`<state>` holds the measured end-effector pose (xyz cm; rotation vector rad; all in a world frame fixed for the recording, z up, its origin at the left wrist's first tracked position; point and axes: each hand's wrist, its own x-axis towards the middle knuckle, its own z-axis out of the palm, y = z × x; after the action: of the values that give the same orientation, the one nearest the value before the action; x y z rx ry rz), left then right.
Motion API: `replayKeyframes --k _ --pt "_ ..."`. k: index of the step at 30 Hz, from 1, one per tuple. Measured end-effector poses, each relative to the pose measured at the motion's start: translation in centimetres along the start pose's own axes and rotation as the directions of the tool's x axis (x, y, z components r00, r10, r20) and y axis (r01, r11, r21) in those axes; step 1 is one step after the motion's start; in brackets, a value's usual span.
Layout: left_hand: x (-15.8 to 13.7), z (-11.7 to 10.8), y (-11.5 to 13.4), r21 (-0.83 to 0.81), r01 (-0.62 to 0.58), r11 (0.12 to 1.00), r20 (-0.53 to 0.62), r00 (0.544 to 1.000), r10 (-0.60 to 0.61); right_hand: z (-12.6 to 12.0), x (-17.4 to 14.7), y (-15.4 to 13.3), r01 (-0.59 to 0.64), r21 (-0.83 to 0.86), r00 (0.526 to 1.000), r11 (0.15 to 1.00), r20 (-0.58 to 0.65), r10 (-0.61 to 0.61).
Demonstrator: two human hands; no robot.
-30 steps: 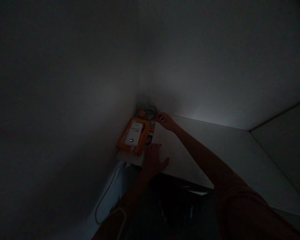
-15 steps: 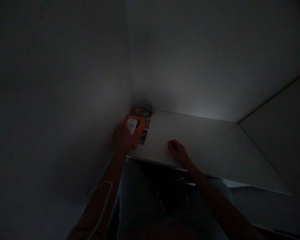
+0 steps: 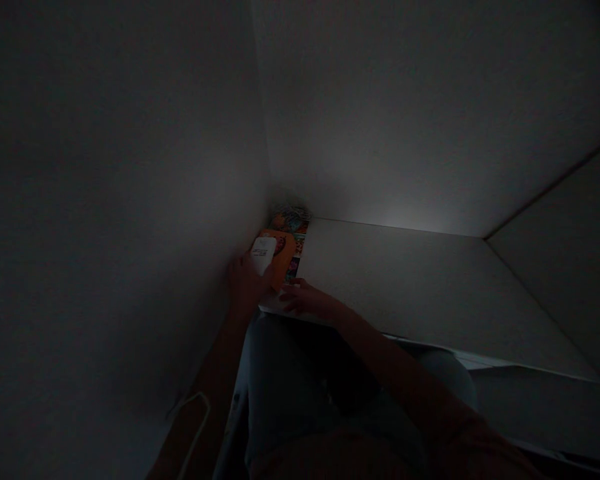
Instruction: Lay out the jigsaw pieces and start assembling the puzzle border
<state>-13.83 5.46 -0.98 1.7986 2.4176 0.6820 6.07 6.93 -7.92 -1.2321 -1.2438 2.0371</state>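
At the left end of the white tabletop, my left hand [image 3: 247, 283] is closed around the lower part of a white rounded rectangular thing with small dark print [image 3: 263, 252]. Its thumb is on the right side and its fingers are on the left; dim light hides what kind of thing it is. Beneath lies a flat orange item with a dark round picture [image 3: 284, 257], perhaps a book or a packet. My right hand [image 3: 303, 297], fingers apart and holding nothing, reaches over the tabletop close to the orange item's lower right corner.
A colourful patterned sheet or book [image 3: 300, 247] sticks out from under the orange item. Thin tangled strands [image 3: 290, 212] lie in the corner behind it. Walls rise at the left and back. The white tabletop [image 3: 405, 280] stretches right; my legs are below its front edge.
My right hand has moved left across the tabletop to the orange item, and its fingers have spread. My left hand stays by the wall; more of the white thing shows.
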Motion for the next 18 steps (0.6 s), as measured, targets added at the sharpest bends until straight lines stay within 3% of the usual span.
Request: replayKeyframes --k 4,7,13,18 --pt "-1.6 -1.5 -0.4 -0.058 0.0 0.998 -0.033 0.999 -0.002 1.8 0.8 -0.5 0.05 0.215 0.998 0.975 0.038 -0.059" --pt "-2.6 -2.5 -0.7 -0.098 -0.014 0.995 -0.074 0.997 0.007 2.6 1.2 -1.0 0.008 0.234 0.999 0.972 0.03 -0.016" --pt "-4.4 -3.6 -1.7 -0.166 -0.047 0.985 -0.14 0.99 0.024 3.8 1.5 -1.8 0.0 0.146 0.999 0.989 -0.038 0.006" --pt "-5.7 -4.4 -2.6 -0.17 -0.025 0.985 -0.144 0.99 0.0 3.9 2.6 -2.5 0.2 -0.15 0.951 0.968 -0.208 -0.228"
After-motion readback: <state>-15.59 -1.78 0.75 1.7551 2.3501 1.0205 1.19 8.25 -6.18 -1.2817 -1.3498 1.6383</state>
